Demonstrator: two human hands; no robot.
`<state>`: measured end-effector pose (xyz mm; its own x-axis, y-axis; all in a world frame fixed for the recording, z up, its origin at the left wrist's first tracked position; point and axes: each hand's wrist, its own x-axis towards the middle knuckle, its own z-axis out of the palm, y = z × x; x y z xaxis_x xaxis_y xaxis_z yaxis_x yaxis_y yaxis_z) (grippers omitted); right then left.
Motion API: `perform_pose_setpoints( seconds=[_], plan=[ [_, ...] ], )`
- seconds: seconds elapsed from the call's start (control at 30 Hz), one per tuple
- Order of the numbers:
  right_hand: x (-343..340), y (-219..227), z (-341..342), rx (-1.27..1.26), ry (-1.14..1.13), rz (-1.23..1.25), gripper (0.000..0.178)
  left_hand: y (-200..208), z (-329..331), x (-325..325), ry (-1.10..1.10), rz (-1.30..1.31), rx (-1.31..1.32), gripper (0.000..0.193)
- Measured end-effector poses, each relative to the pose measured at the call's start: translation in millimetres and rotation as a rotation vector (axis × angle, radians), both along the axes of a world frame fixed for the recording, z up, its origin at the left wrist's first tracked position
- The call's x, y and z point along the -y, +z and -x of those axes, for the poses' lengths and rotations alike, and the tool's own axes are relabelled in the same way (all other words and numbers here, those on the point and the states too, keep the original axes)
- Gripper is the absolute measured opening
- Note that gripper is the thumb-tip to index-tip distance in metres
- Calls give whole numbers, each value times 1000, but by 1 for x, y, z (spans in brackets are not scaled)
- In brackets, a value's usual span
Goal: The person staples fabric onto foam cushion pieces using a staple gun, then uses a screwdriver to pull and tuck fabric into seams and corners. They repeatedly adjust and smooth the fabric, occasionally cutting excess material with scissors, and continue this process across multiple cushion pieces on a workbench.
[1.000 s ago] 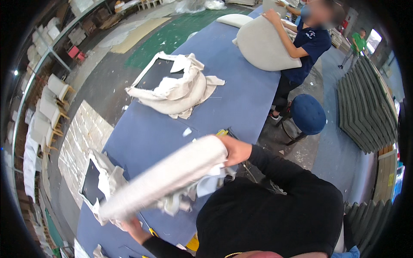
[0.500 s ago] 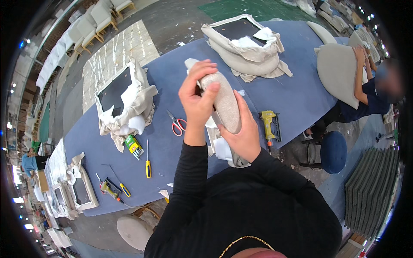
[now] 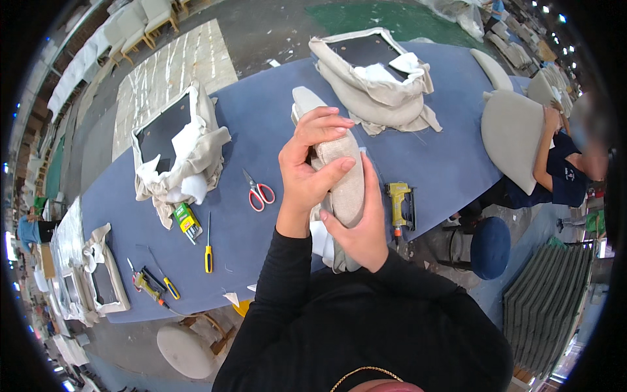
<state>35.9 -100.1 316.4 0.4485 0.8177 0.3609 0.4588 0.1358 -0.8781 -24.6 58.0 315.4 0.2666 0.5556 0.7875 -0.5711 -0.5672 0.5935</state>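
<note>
Upright between my hands, a beige fabric-covered seat cushion (image 3: pixel 345 186) shows its rounded narrow edge. My left hand (image 3: pixel 307 173) grips it from the left, fingers curled over its upper part and thumb on the fabric. The fingers of my right hand (image 3: pixel 361 236) press along its lower right side. White padding (image 3: pixel 321 240) and loose cloth hang below it. On the blue table (image 3: pixel 261 130) to the left lie red-handled scissors (image 3: pixel 254 187), a yellow screwdriver (image 3: pixel 208 256) and a green box (image 3: pixel 187 222). A yellow-green staple gun (image 3: pixel 398 202) rests to the right.
Partly covered seats stand at the left (image 3: pixel 163 137) and the back (image 3: pixel 372 49). Another staple gun (image 3: pixel 150 287) and screwdriver (image 3: pixel 171 289) lie front left. At right, a co-worker (image 3: pixel 555 163) holds a beige panel (image 3: pixel 513 137) beside a blue stool (image 3: pixel 490 248).
The cushion has turned slightly more upright, and both hands have shifted with it, still gripping. The table and tools sit a little further left in view. At right, the co-worker's arms have moved.
</note>
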Motion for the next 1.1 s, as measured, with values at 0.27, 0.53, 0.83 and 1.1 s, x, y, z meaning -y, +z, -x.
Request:
perform_pose_setpoints(
  seconds=[0.27, 0.53, 0.83, 1.1],
  plan=[
    [-35, 11, -16, -37, 110, 53, 101, 25, 17, -14, 86, 14, -342, 41],
    [-30, 9, -19, -103, 113, 30, 103, 50, 26, -10, 12, -1, -462, 57],
    [-52, 31, -89, -353, 352, -181, 102, 38, -28, 21, -59, 357, -336, 92],
    [-85, 82, -124, -560, 326, -23, 100, 7, -27, 7, -256, 510, -375, 84]
  ],
)
